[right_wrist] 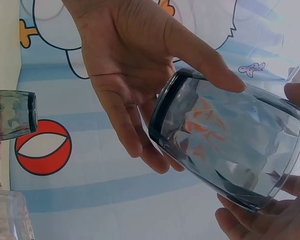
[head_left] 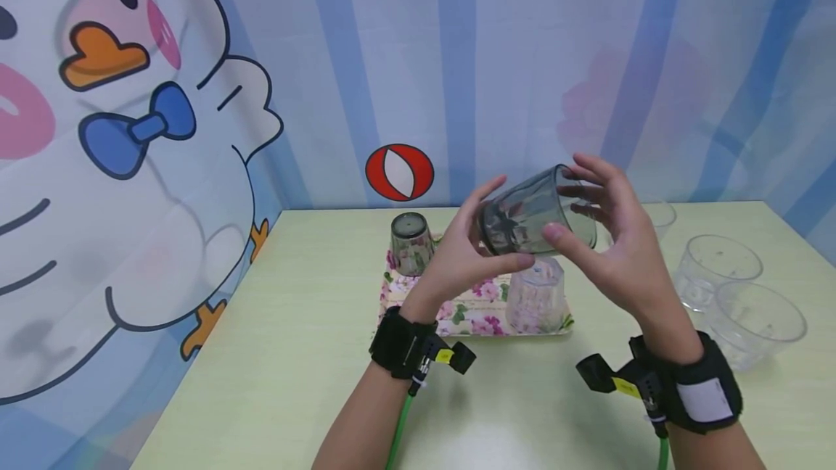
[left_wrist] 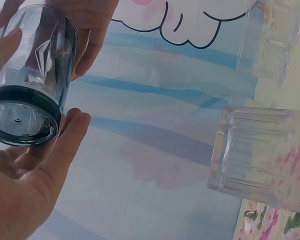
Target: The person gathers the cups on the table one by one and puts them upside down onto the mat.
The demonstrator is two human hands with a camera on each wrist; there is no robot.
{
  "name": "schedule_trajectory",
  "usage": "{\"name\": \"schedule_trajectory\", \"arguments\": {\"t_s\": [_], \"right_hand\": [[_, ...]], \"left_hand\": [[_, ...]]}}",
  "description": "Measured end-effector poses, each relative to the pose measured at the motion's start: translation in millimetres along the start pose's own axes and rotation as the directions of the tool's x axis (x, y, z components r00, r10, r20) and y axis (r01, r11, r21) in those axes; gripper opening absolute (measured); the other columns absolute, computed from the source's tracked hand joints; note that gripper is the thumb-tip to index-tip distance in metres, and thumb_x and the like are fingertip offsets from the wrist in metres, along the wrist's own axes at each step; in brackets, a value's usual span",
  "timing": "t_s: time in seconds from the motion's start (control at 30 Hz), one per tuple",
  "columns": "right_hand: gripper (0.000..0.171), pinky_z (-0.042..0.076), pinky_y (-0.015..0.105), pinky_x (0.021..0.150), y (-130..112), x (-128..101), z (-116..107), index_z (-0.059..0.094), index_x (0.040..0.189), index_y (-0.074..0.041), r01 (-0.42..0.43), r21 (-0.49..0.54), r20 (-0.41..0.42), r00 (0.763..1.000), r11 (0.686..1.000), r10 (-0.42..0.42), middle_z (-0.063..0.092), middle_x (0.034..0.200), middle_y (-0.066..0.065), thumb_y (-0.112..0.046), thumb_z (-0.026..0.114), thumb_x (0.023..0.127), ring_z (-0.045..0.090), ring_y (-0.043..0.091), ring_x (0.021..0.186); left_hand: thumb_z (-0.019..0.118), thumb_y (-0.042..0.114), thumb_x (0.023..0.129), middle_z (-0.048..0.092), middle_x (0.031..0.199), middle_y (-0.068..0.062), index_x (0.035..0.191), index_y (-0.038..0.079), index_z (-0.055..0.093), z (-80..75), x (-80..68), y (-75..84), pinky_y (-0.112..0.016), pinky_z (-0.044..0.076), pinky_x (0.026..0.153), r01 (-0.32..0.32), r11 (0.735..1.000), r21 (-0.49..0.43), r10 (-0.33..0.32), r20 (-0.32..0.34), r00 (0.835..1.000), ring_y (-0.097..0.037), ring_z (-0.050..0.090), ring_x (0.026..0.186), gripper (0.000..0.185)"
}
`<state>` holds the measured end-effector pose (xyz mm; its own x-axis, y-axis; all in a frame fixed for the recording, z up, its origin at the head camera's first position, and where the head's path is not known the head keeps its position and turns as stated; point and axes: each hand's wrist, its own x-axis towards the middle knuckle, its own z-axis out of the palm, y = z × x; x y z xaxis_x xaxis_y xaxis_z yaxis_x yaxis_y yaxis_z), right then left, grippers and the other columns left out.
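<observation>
Both hands hold a grey tinted cup (head_left: 537, 212) on its side in the air above a floral tray (head_left: 472, 312). My left hand (head_left: 498, 232) cups the dark base, its thumb lying over the wall. My right hand (head_left: 576, 200) grips the mouth end between thumb and fingers. The left wrist view has the cup's base (left_wrist: 25, 117) against my left palm (left_wrist: 25, 180), with right fingers (left_wrist: 92, 30) behind. In the right wrist view the cup (right_wrist: 230, 145) lies between the left hand (right_wrist: 135, 75) and the right fingertips (right_wrist: 250, 220).
On the tray a second grey cup (head_left: 411, 241) stands upside down at the back left. A clear ribbed cup (head_left: 535, 297) stands upside down at the front right. Three clear cups (head_left: 718, 263) sit on the pale table (head_left: 294, 354) to the right. A cartoon curtain surrounds it.
</observation>
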<state>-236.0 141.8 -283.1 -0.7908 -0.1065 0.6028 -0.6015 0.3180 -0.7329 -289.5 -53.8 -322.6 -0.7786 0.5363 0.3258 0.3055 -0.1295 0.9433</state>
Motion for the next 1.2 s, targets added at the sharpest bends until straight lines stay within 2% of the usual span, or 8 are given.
{"name": "schedule_trajectory", "arguments": {"t_s": [0.23,0.47,0.7,0.8,0.87,0.93,1.07,1.2], "right_hand": [[0.073,0.04,0.008,0.097,0,-1,-1,0.035,0.146,-0.023,-0.004,-0.005,0.004,1.0,1.0,0.004,0.045,0.143,0.009,-0.004,0.066,0.083,0.048,-0.002,0.12],[0.074,0.04,0.008,0.097,0,0,-1,0.034,0.147,-0.024,-0.006,-0.017,0.008,1.0,1.0,0.006,0.045,0.143,0.01,-0.004,0.066,0.083,0.047,-0.004,0.119],[0.075,0.039,0.008,0.097,0,0,0,0.033,0.147,-0.024,-0.008,-0.02,0.015,1.0,1.0,0.008,0.044,0.143,0.011,-0.004,0.066,0.083,0.047,-0.005,0.119],[0.075,0.039,0.008,0.097,0,0,0,0.034,0.147,-0.024,-0.008,-0.022,0.015,1.0,1.0,0.009,0.045,0.143,0.01,-0.004,0.067,0.083,0.047,-0.004,0.118],[0.075,0.039,0.008,0.098,-1,0,0,0.034,0.147,-0.024,-0.008,-0.024,0.015,1.0,1.0,0.009,0.045,0.142,0.01,-0.004,0.067,0.082,0.047,-0.004,0.118],[0.075,0.039,0.008,0.098,-1,0,0,0.034,0.147,-0.024,-0.009,-0.033,0.015,1.0,0.999,0.01,0.046,0.142,0.01,-0.005,0.067,0.083,0.047,-0.005,0.118],[0.075,0.039,0.008,0.099,-2,0,1,0.033,0.147,-0.025,-0.017,-0.047,0.019,1.0,0.999,0.018,0.046,0.142,0.009,-0.005,0.067,0.083,0.047,-0.006,0.118],[0.076,0.039,0.008,0.099,-1,0,1,0.033,0.148,-0.023,-0.023,-0.05,0.023,0.999,0.998,0.025,0.048,0.138,0.01,-0.006,0.068,0.082,0.046,-0.005,0.117]], "left_hand": [[0.074,0.015,0.083,0.03,0.154,-0.002,0.149,0.038,0.022,-3.9,0.5,-0.5,-0.039,0.055,0.096,-0.03,1.0,0.006,0.03,-0.018,0.999,-0.029,0.046,0.134,0.087],[0.069,0.0,0.081,0.041,0.146,-0.008,0.148,0.039,0.024,-4.6,-0.5,3.3,-0.041,0.057,0.092,-0.016,1.0,-0.004,0.016,-0.064,0.998,-0.026,0.052,0.126,0.09],[0.068,0.0,0.082,0.021,0.159,0.007,0.148,0.039,0.025,-7.3,-1.3,6.2,-0.043,0.058,0.09,-0.047,0.999,-0.006,0.047,-0.078,0.996,-0.024,0.036,0.142,0.088],[0.07,0.001,0.081,0.031,0.155,0.001,0.148,0.04,0.026,-9.1,-1.2,5.2,-0.042,0.057,0.093,-0.053,0.998,-0.029,0.051,-0.082,0.995,-0.024,0.042,0.137,0.089],[0.074,0.008,0.08,0.037,0.151,-0.006,0.148,0.039,0.025,-10.2,-1.2,4.5,-0.042,0.057,0.093,-0.067,0.997,-0.047,0.063,-0.08,0.995,-0.025,0.048,0.13,0.089],[0.079,0.024,0.078,0.04,0.148,-0.011,0.149,0.039,0.025,-11.1,-1.1,3.4,-0.041,0.056,0.094,-0.082,0.995,-0.06,0.077,-0.081,0.994,-0.022,0.051,0.126,0.091],[0.084,0.049,0.065,0.042,0.146,-0.015,0.149,0.038,0.024,-12.2,-0.8,2.7,-0.042,0.056,0.094,-0.102,0.991,-0.081,0.095,-0.086,0.992,-0.018,0.052,0.123,0.104],[0.084,0.04,0.07,0.043,0.145,-0.014,0.149,0.038,0.025,-13.9,-0.8,3.4,-0.044,0.054,0.097,-0.1,0.991,-0.094,0.09,-0.105,0.99,-0.017,0.052,0.122,0.099]]}}
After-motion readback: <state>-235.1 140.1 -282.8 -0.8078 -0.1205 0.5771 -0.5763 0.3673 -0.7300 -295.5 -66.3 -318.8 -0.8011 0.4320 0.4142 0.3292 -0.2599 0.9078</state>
